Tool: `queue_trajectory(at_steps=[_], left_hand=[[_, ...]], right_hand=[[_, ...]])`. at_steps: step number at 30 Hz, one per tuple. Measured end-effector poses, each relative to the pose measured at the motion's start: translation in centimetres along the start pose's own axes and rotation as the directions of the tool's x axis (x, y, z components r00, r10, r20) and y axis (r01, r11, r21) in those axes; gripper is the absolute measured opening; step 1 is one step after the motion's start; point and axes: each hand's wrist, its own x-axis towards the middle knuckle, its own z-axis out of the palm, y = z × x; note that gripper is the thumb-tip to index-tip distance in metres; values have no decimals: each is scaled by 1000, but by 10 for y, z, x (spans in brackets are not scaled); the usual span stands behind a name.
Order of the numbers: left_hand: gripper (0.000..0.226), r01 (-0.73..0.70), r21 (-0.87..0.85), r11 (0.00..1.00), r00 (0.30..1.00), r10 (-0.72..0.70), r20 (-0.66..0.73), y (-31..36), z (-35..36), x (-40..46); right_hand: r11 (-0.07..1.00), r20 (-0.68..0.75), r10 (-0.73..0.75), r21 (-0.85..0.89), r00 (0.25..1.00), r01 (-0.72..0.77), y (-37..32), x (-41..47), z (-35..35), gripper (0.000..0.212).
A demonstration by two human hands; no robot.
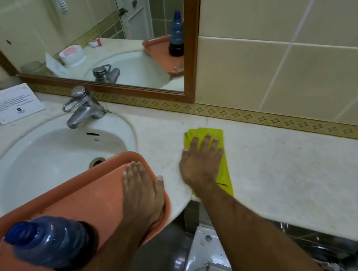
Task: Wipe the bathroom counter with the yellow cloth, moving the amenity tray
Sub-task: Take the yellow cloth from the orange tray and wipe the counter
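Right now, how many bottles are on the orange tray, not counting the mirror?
1. A blue-capped bottle stands at the near end of the orange tray; part of the tray runs out of frame.

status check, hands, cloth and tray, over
Right hand flat on yellow cloth, on counter. Left hand holds tray over sink, bottle aboard. Nothing blocking.

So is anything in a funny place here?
Yes. The orange plastic tray is over the white sink basin instead of flat on the counter, gripped at its rim by the left hand. A blue-capped bottle stands at its near end. The right hand presses the yellow cloth on the pale stone counter.
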Motion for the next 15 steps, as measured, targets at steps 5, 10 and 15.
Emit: queue_trajectory(at_steps=[5,10,15], left_hand=[[62,-26,-11,1000,1000,26,-18,1,2,0],[65,-8,-50,999,1000,7,-12,4,0,-1],[56,15,-86,996,997,-22,-78,7,-5,0]], right_hand=[[932,44,-354,100,934,349,-31,-21,9,54],[855,100,-462,314,881,413,-6,-27,-2,47],[764,184,-392,611,901,207,-1,-54,-15,44]])
